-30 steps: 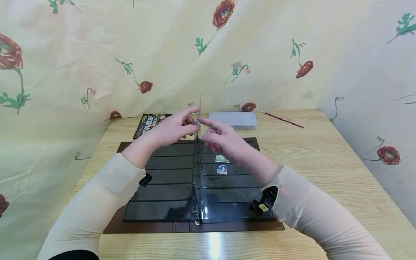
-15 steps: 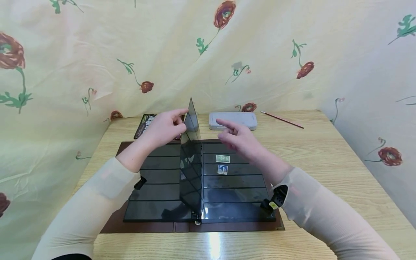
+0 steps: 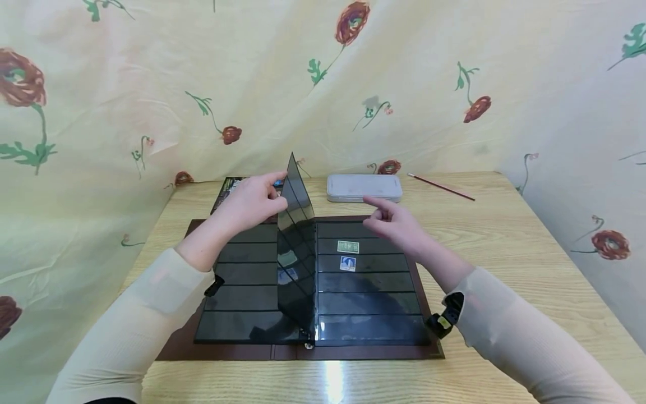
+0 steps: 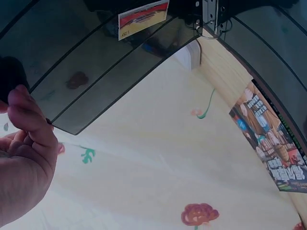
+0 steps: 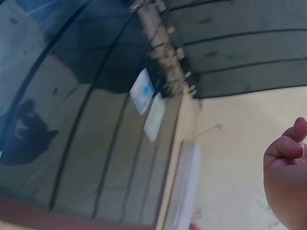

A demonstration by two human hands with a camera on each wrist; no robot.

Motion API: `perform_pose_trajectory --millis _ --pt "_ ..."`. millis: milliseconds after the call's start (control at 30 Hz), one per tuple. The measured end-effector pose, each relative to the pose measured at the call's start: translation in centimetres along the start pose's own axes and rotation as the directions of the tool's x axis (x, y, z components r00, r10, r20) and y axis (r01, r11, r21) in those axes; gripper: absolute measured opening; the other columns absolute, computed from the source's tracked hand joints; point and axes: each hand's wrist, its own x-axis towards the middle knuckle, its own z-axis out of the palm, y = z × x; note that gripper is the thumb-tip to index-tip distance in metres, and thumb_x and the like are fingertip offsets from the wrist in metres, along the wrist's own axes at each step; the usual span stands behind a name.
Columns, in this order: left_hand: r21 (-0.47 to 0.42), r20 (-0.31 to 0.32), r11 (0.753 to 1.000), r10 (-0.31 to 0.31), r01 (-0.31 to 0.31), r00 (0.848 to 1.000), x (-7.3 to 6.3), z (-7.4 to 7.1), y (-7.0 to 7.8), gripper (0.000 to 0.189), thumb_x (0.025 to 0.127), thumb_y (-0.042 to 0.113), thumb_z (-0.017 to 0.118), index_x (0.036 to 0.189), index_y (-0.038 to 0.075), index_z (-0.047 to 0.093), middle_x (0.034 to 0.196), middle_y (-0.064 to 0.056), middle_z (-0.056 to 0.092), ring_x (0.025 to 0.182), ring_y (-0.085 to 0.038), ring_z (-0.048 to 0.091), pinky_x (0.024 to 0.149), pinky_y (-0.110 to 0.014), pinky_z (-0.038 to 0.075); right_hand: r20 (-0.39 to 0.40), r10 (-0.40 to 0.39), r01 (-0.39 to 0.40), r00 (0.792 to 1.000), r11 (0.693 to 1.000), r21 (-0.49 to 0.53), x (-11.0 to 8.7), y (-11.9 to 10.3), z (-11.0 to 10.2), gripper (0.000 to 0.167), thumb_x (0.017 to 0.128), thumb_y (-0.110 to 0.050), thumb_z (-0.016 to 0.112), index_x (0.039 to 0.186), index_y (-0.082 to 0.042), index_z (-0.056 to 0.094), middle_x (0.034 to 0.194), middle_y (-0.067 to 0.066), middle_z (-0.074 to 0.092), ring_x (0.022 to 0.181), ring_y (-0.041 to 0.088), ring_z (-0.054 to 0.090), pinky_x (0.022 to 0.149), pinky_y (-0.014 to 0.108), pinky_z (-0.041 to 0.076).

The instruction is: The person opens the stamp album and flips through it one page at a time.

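A stamp album with a brown cover [image 3: 383, 352] lies spread on the table, its black pages ruled into strips. My left hand [image 3: 252, 202] pinches the outer edge of a raised page [image 3: 298, 235], which stands up from the rings and leans left. In the left wrist view, a red and yellow stamp [image 4: 144, 19] sits on that page. On the right page are a green stamp [image 3: 348, 247] and, nearer me, a blue stamp [image 3: 348, 264]. My right hand [image 3: 396, 224] hovers over that page's far part, index finger extended, holding nothing.
Behind the album stands a pale grey flat case [image 3: 364, 187], with a dark red pencil [image 3: 441, 187] to its right. A printed dark card [image 3: 224, 193] lies partly behind my left hand. A flowered cloth [image 3: 272, 84] hangs behind the table.
The raised page has swung from upright to a leftward lean with my left hand. My right hand has drawn away from it to the right and slightly nearer me.
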Motion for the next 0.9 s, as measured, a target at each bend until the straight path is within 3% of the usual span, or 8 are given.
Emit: perform_pose_trajectory --millis 200,367,600,900 --pt "0.014 0.041 1.000 0.006 -0.007 0.999 0.1 0.0 0.2 0.067 0.082 0.009 0.050 0.147 0.006 0.031 0.051 0.003 0.037 0.044 -0.014 0.028 0.053 -0.032 0.026 -0.005 0.001 -0.001 1.000 0.992 -0.124 -0.8 3.0 -1.4 0.060 0.092 -0.019 0.060 0.144 -0.003 0.035 0.086 0.009 0.052 0.070 0.018 0.046 0.060 0.028 0.039" --pt "0.008 0.045 1.000 0.017 -0.017 0.999 0.0 0.1 0.2 0.068 0.082 0.008 0.049 0.147 0.007 0.030 0.050 0.002 0.034 0.042 -0.014 0.027 0.051 -0.031 0.025 0.004 -0.006 0.007 1.000 0.968 -0.249 -0.8 5.1 -2.2 0.060 0.090 -0.020 0.063 0.141 0.000 0.039 0.083 0.008 0.053 0.069 0.020 0.046 0.057 0.027 0.038" --pt "-0.006 0.046 1.000 0.014 -0.013 0.999 -0.1 0.1 0.3 0.066 0.083 0.009 0.047 0.147 0.009 0.029 0.049 0.002 0.035 0.041 -0.015 0.029 0.049 -0.030 0.026 0.051 0.046 -0.022 0.998 0.914 -0.404 -1.0 7.4 -2.8 0.062 0.088 -0.026 0.067 0.138 0.000 0.043 0.081 0.006 0.053 0.067 0.020 0.047 0.054 0.029 0.038" --pt "-0.044 0.047 0.999 0.011 -0.009 0.999 0.0 0.2 0.4 0.066 0.084 0.008 0.046 0.148 0.012 0.030 0.048 0.002 0.034 0.038 -0.016 0.031 0.045 -0.029 0.028 0.113 0.107 -0.026 0.988 0.827 -0.561 -1.6 10.8 -2.8 0.077 0.080 -0.038 0.072 0.140 0.000 0.042 0.091 0.011 0.045 0.076 0.023 0.040 0.063 0.033 0.034"
